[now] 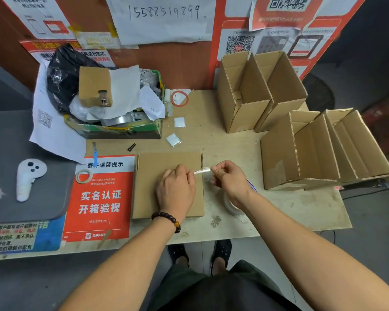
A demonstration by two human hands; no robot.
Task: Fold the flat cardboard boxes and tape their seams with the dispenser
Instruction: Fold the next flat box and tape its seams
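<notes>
A flat cardboard box [153,182] lies on the table in front of me. Above its right edge, my left hand [175,189] and my right hand [228,181] each pinch one end of a short strip of clear tape [202,170] stretched between them. A roll of clear tape [230,204] lies on the table under my right wrist, mostly hidden by it. Two folded open boxes [254,93] stand at the back right. Several more folded boxes [319,153] stand in a row at the right edge.
A cluttered green box [121,129] with a black bag and papers sits at the back left. A small tape roll [84,176] lies on a red notice [99,198]. A white controller [28,178] rests on a grey mat. Small white packets [173,139] lie mid-table.
</notes>
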